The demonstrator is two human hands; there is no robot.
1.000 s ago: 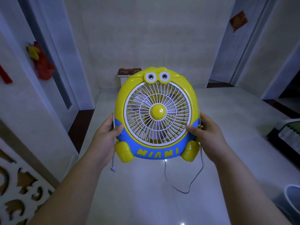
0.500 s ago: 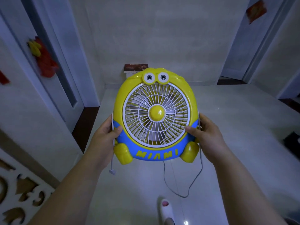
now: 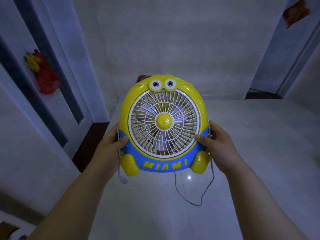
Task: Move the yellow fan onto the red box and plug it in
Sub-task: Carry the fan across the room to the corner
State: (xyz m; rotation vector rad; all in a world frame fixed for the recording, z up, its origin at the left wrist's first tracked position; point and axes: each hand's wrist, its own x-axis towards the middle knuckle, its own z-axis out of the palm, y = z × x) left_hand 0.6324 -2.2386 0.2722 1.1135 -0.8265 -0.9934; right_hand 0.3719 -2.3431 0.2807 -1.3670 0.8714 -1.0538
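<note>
I hold the yellow fan (image 3: 163,123) upright in the air, facing me, with a white grille, a blue base marked MIAMI and two toy eyes on top. My left hand (image 3: 109,151) grips its left side and my right hand (image 3: 217,146) grips its right side. The fan's grey cord (image 3: 207,189) hangs in a loop below it, and its plug end (image 3: 123,180) dangles under my left hand. Only a corner of the red box (image 3: 142,78) shows by the far wall, mostly hidden behind the fan's top.
A pale glossy tiled floor (image 3: 251,153) stretches ahead to the far wall. A white door with a red and yellow ornament (image 3: 43,73) stands on the left. Another doorway (image 3: 270,70) opens at the back right, with a red paper (image 3: 296,13) on it.
The view has moved closer to the far wall and the red box now sits almost hidden behind the fan. The slipper seen at the bottom is gone. Both hands keep their grip.
</note>
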